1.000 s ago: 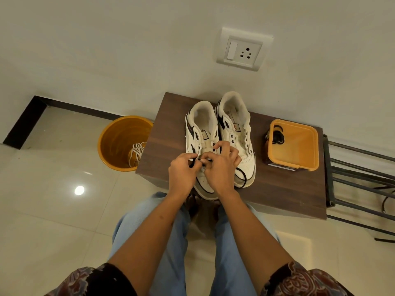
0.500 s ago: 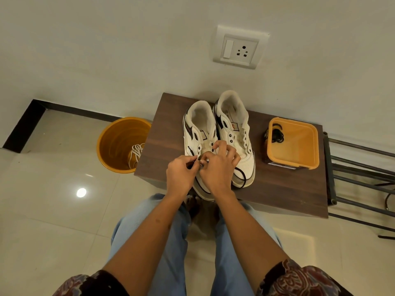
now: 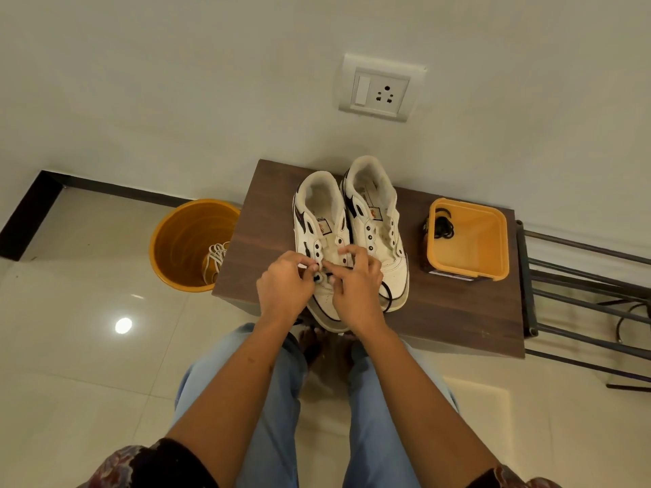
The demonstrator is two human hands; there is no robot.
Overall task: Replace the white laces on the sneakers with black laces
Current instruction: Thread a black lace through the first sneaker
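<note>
A dark wooden table (image 3: 451, 311) stands against the wall. Left of it on the floor, an orange bucket (image 3: 176, 248) holds white laces (image 3: 214, 257). On the table's right part, an orange square tub (image 3: 472, 248) contains a coiled black lace (image 3: 443, 227). Two white sneakers (image 3: 373, 220) sit side by side on the table. Over the left sneaker's lower eyelets, the left hand (image 3: 285, 287) and right hand (image 3: 355, 287) have fingers curled, pinching a black lace (image 3: 387, 294) that loops out beside the right hand.
</note>
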